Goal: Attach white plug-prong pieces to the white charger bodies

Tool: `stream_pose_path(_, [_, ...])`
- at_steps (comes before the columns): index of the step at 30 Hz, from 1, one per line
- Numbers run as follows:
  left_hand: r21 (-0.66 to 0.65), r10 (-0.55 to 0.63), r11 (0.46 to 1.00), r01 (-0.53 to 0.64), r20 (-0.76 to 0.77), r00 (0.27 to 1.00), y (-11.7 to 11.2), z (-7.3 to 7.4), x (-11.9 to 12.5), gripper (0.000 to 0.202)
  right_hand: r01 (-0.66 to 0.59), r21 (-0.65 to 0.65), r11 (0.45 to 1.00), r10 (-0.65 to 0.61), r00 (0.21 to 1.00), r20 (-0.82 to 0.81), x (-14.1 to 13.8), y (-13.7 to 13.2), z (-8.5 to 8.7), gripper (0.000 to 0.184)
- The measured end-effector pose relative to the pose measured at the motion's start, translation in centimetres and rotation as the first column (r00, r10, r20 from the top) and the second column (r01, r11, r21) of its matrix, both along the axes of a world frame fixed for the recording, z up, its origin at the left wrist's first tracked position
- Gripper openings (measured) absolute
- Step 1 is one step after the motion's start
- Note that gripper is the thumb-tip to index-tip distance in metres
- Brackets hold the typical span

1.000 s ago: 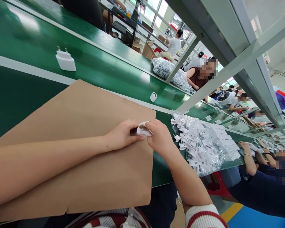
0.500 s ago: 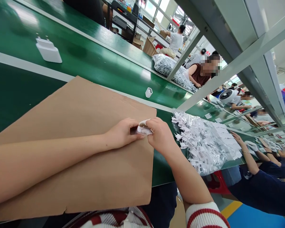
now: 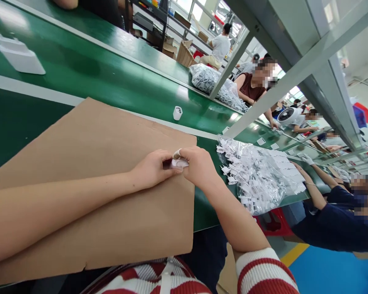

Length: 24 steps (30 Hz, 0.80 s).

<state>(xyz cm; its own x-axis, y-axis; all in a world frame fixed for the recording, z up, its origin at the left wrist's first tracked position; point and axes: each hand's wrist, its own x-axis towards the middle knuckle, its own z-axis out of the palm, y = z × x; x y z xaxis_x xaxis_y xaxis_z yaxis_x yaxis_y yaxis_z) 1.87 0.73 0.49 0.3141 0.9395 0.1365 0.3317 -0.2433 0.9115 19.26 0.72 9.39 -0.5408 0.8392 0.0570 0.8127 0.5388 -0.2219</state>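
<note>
My left hand (image 3: pixel 155 170) and my right hand (image 3: pixel 199 165) meet above the right part of a brown cardboard sheet (image 3: pixel 110 224). Between their fingertips is a small white plastic charger piece (image 3: pixel 179 163), mostly covered by the fingers. The left thumb and fingers pinch it from the left, and the right fingers close on it from the other side. A whitish wrap shows by the right fingertips; I cannot make out what it is. To the right of my right hand lies a clear plastic bag (image 3: pixel 260 196) with many white plug pieces (image 3: pixel 230 157) around it.
On the green belt (image 3: pixel 116 77) beyond the cardboard stand a white plug charger (image 3: pixel 21 55) and a small white charger housing (image 3: pixel 178 113). A slanted metal post (image 3: pixel 263 98) rises at the right. A co-worker's arm (image 3: pixel 313 188) reaches over the bench beside the bag.
The chargers on the belt have shifted to the left. My hands keep hold of the white piece in nearly the same pose. The view has turned slightly.
</note>
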Motion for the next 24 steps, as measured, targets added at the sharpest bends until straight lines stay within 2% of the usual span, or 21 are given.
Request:
stream_pose_path(4, [-0.025, 0.021, 0.999, -0.022, -0.029, 0.999, -0.3, -0.4, 0.2, 0.052, 0.102, -0.005, 0.995, -0.101, 0.978, -0.184, 0.5, -0.9, -1.9, 0.036])
stream_pose_path(6, [-0.036, 0.034, 0.999, -0.035, -0.028, 0.999, -0.5, -0.5, 0.3, 0.057, 0.130, -0.049, 0.990, -0.138, 0.938, -0.318, 1.0, -0.9, -3.3, 0.041])
stream_pose_path(8, [-0.090, 0.030, 0.995, -0.032, -0.019, 0.999, -0.5, -0.2, 0.3, 0.062, 0.121, -0.157, 0.980, -0.184, 0.852, -0.491, 2.1, -0.1, -4.4, 0.050])
stream_pose_path(10, [-0.176, 0.016, 0.984, -0.020, -0.027, 1.000, -0.1, 0.7, 0.1, 0.070, 0.179, -0.210, 0.961, -0.271, 0.756, -0.596, 3.9, 1.3, -5.0, 0.053])
stream_pose_path(12, [-0.218, 0.032, 0.975, -0.038, -0.033, 0.999, 1.1, 1.9, -0.4, 0.077, 0.372, -0.121, 0.920, -0.372, 0.736, -0.565, 6.0, 2.8, -5.0, 0.048])
stream_pose_path(14, [-0.175, 0.105, 0.978, -0.110, -0.035, 0.994, 3.4, 3.1, -1.5, 0.079, 0.560, 0.022, 0.828, -0.502, 0.759, -0.414, 8.0, 3.9, -5.0, 0.048])
stream_pose_path(15, [-0.132, 0.162, 0.977, -0.166, -0.042, 0.986, 4.9, 3.6, -2.3, 0.077, 0.612, 0.060, 0.789, -0.566, 0.760, -0.319, 8.8, 4.2, -5.0, 0.051])
stream_pose_path(17, [-0.037, 0.290, 0.955, -0.295, -0.103, 0.951, 8.4, 4.2, -4.3, 0.070, 0.662, 0.058, 0.748, -0.646, 0.744, -0.171, 9.8, 4.5, -5.2, 0.054])
stream_pose_path(20, [0.070, 0.467, 0.883, -0.464, -0.227, 0.855, 12.9, 4.4, -7.6, 0.064, 0.666, 0.025, 0.745, -0.659, 0.742, -0.124, 10.2, 4.4, -5.6, 0.042])
stream_pose_path(22, [0.096, 0.535, 0.842, -0.531, -0.269, 0.801, 14.8, 4.4, -9.4, 0.059, 0.677, 0.021, 0.736, -0.668, 0.731, -0.143, 10.4, 4.4, -5.7, 0.035])
stream_pose_path(24, [0.106, 0.570, 0.817, -0.567, -0.303, 0.764, 15.6, 4.6, -10.4, 0.054, 0.706, 0.001, 0.708, -0.696, 0.698, -0.166, 10.6, 4.5, -5.7, 0.036])
